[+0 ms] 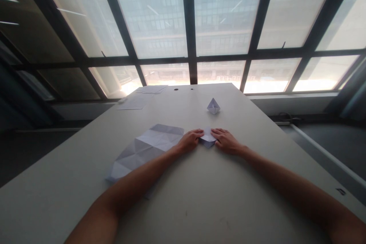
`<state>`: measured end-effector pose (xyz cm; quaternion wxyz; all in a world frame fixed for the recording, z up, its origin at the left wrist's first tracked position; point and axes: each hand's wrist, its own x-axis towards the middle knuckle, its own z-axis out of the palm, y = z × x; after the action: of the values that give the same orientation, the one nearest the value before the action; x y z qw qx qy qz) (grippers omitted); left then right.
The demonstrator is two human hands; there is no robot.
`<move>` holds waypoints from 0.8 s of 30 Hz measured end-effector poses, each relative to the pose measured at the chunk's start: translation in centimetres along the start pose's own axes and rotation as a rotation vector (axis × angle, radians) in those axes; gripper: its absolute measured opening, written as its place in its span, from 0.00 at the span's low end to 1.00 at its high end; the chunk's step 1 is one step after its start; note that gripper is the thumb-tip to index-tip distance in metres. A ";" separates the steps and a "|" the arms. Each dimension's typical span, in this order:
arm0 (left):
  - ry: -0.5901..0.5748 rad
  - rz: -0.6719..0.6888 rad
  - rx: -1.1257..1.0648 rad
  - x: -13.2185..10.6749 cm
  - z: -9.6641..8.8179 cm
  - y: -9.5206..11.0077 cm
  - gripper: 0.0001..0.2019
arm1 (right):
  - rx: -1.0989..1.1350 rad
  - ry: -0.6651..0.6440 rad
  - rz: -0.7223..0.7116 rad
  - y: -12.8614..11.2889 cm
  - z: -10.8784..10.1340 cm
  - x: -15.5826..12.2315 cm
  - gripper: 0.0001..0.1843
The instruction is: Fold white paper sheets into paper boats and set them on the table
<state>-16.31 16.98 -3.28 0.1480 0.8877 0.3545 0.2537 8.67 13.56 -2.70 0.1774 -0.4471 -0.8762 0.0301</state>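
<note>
Both my hands rest on a pale table (257, 129) and meet at a small folded piece of white paper (208, 138). My left hand (190, 140) has its fingers curled onto the paper's left edge. My right hand (227, 140) presses the paper's right edge with fingers close together. A finished folded paper boat (213, 106) stands farther back on the table, apart from both hands. A large creased white sheet (148, 145) lies flat just left of my left forearm.
Loose flat sheets of paper (143, 97) lie at the table's far left corner. Two small dark spots (175, 89) mark the far edge. A wall of large windows with dark frames (189, 26) rises behind the table.
</note>
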 end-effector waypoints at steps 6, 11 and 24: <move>-0.071 -0.046 0.000 0.2 -0.5 0.7 0.21 | 0.202 0.097 0.047 0.6 1.0 0.4 0.26; -0.024 -0.038 0.041 0.1 -0.4 0.8 0.17 | 0.189 0.082 0.051 0.5 1.1 0.4 0.24; -0.354 0.250 0.057 -0.3 -1.9 2.3 0.22 | 0.171 0.062 0.079 0.6 1.5 0.5 0.25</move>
<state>-16.26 15.28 -0.77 0.1502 0.9592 0.2173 0.1004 8.31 14.49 -4.05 0.2404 -0.4655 -0.8462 0.0978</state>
